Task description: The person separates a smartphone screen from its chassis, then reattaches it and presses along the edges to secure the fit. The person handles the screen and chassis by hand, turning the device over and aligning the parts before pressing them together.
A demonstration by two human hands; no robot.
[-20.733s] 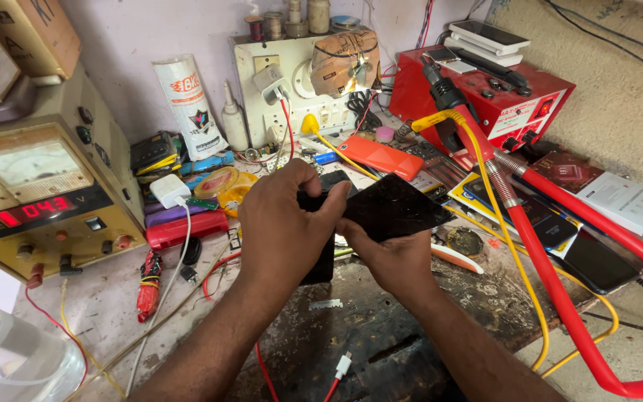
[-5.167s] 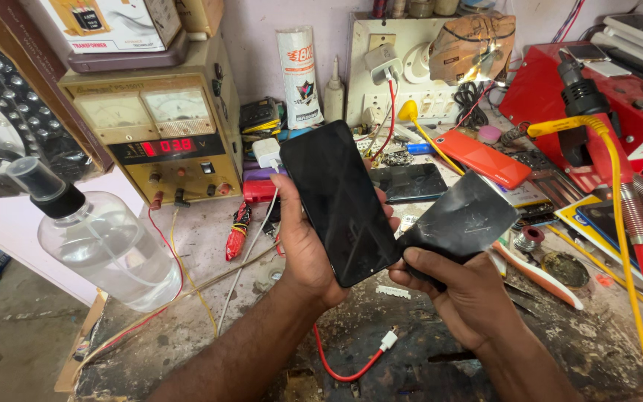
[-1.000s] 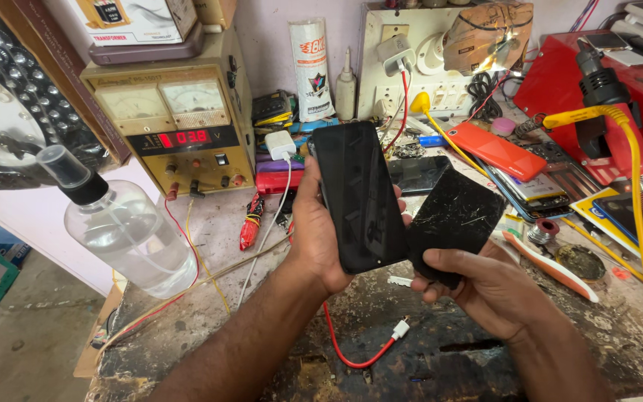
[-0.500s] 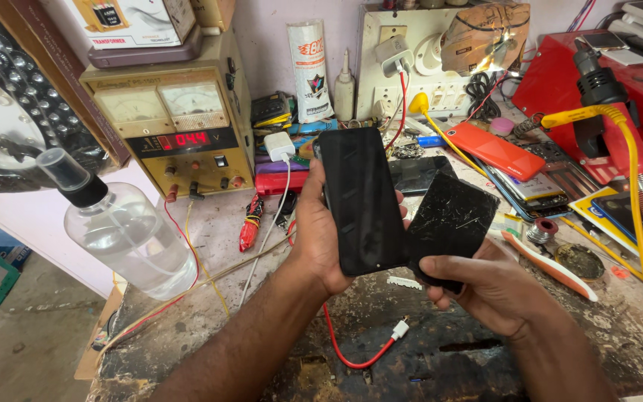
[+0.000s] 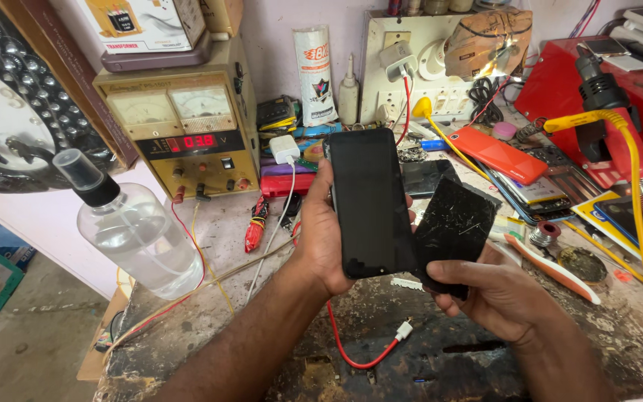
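The left hand [image 5: 321, 242] holds a black phone [image 5: 370, 201] upright, its dark screen facing the camera. Just beside it, the right hand [image 5: 496, 298] grips a scratched black panel [image 5: 455, 227], tilted. Below them a red cable [image 5: 351, 346] lies on the stained table [image 5: 440, 365], and a clear bottle [image 5: 139, 234] stands at the left.

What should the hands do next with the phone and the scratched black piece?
Probably put the scratched black panel down on the workbench. The right hand only pinches its lower edge, while the left hand grips the black phone upright, screen dark. Freeing the right hand would likely make the phone easier to work on.
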